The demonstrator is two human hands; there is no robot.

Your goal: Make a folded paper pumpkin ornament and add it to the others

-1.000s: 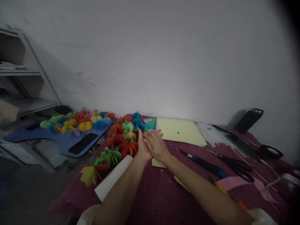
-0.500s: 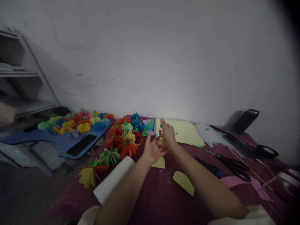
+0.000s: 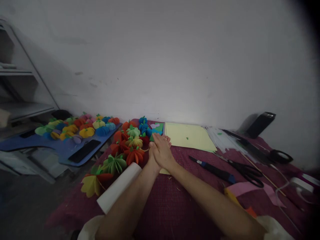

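My right hand (image 3: 162, 150) lies flat across my left hand (image 3: 153, 159), palm against palm, with its fingers stretched out. Most of the left hand is covered; a few straight fingertips show past the right one. Whatever may be between the palms is hidden. Just under the wrists, the edge of a pale yellow paper piece (image 3: 165, 171) shows on the purple cloth (image 3: 172, 206). Beyond the hands are a stack of pale yellow sheets (image 3: 190, 136) and green paper (image 3: 160, 126). Thin yellow scraps (image 3: 170, 178) dot the cloth.
Colourful paper pumpkins (image 3: 135, 155) and a white roll (image 3: 120, 186) stand left. On the right lie a utility knife (image 3: 215, 170), scissors (image 3: 246, 171), pink paper (image 3: 246, 188), black tape (image 3: 281, 156) and a glue gun (image 3: 255, 151). A blue table (image 3: 60, 151) holds more pumpkins.
My hands were apart, with shredded yellow scraps between them; now they are pressed together, slightly further left. A yellow half-round piece beside my right forearm is no longer seen.
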